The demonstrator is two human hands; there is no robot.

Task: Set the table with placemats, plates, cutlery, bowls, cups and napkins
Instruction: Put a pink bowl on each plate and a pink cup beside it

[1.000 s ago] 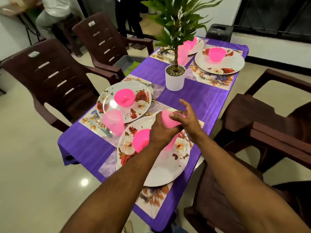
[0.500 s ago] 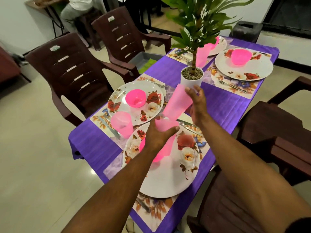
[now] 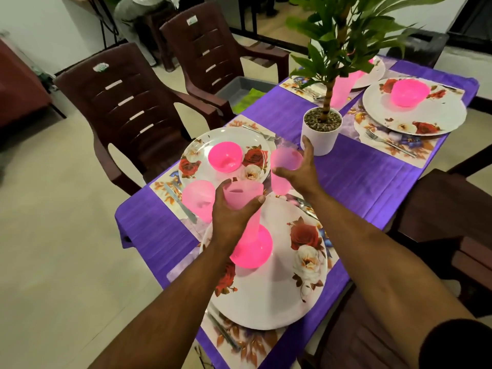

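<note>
My left hand point(image 3: 231, 217) grips a pale pink cup point(image 3: 242, 194) above the near floral plate point(image 3: 269, 288); a pink bowl point(image 3: 253, 249) sits on that plate under the cup. My right hand point(image 3: 300, 171) holds a second pink cup point(image 3: 286, 162) upright above the table, between the near plate and the left plate point(image 3: 202, 153). That left plate carries another pink bowl point(image 3: 225, 157), and a third pink cup point(image 3: 198, 199) stands beside it. Floral placemats with cutlery lie under the plates on the purple tablecloth point(image 3: 367, 177).
A potted plant in a white pot point(image 3: 320, 134) stands mid-table, just beyond my right hand. Two far settings have a plate with a pink bowl point(image 3: 410, 93) and a pink cup point(image 3: 342, 87). Brown plastic chairs point(image 3: 133, 107) flank the table. A person sits at the back left.
The two nested cups have come apart. My right hand pulled one cup away and now holds it upright near the plant pot; my left hand keeps the other over the near plate.
</note>
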